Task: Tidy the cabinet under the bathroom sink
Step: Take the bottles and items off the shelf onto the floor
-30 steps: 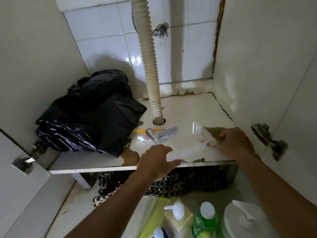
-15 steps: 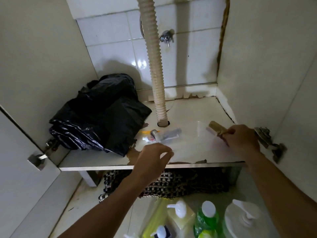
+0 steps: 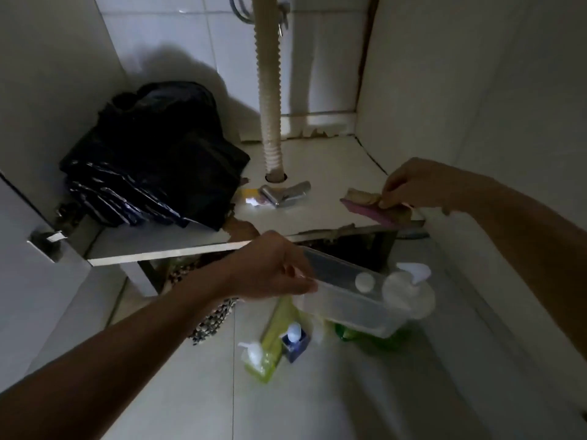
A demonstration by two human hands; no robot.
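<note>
Left hand: fingers curled round the rim of a clear plastic container, now lifted off the cabinet floor and held out over the pump bottles near the cabinet.
Right hand: pinches a worn scrub pad at the right front edge.
Remaining inside: black bag far left; metal fitting by the drain hose.
Meaning: emptying is under way; sorting looks still ahead.
</note>
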